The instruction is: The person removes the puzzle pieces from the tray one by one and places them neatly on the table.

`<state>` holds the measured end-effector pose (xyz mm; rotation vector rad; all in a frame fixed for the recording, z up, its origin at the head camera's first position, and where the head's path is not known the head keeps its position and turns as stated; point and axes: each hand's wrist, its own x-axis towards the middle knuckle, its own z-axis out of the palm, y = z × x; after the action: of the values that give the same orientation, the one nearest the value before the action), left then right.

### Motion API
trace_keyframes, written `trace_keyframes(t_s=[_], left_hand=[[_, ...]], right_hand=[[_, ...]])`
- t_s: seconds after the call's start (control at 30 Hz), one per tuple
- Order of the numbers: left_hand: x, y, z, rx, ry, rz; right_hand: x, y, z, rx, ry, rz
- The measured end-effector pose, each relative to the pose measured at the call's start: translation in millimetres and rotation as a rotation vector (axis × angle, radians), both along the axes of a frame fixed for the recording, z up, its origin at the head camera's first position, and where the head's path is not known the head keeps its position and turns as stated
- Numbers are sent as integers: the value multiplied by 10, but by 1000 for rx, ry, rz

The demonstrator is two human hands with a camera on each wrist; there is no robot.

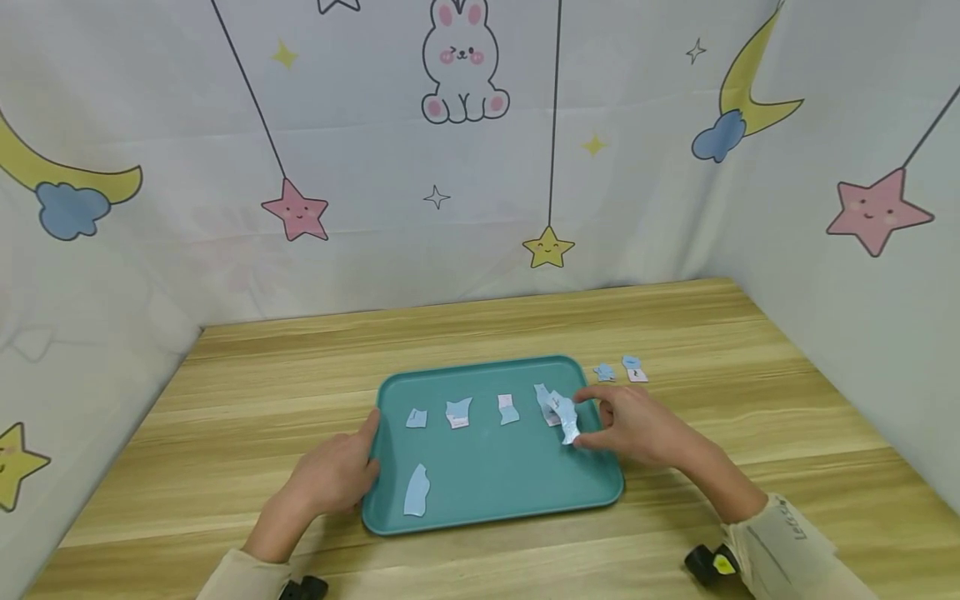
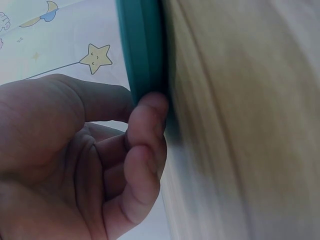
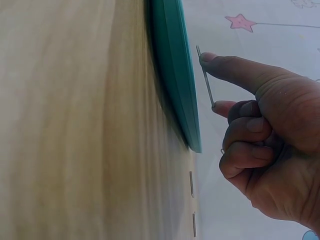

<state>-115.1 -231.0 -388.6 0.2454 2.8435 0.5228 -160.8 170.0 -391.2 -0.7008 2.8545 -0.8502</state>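
My right hand (image 1: 637, 423) pinches a thin, stiff light-blue piece (image 1: 566, 417) with wavy edges between thumb and index finger. Seen edge-on in the right wrist view, this piece (image 3: 206, 77) stands off the tray's rim, and the other fingers are curled in. It partly covers another blue piece (image 1: 542, 396) in the tray. My left hand (image 1: 337, 471) grips the left edge of the green tray (image 1: 495, 475), fingertips against its side in the left wrist view. Similar pieces lie in the tray: a small one (image 1: 417, 418), two blue-and-pink ones (image 1: 458, 412) (image 1: 508, 409), and a long one (image 1: 417, 490) at front left.
Two more pieces, one blue (image 1: 604, 372) and one blue-and-pink (image 1: 634, 368), lie on the wooden table (image 1: 285, 375) just beyond the tray's far right corner. A printed cloth (image 1: 375, 208) hangs behind the table and along its sides.
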Motion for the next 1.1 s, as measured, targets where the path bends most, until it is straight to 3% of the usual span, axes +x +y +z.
trace_keyframes(t_s=[0.33,0.6,1.1], left_hand=[[3,4,0,6,-4,-1],[2,8,0,14,-14,5],[-5,14,0,7,-25,9]], right_hand=[[-48,68,17,7,2,-22],[-64,163,51,-19,-57,-51],[-86,360,34,-24,-9,-79]])
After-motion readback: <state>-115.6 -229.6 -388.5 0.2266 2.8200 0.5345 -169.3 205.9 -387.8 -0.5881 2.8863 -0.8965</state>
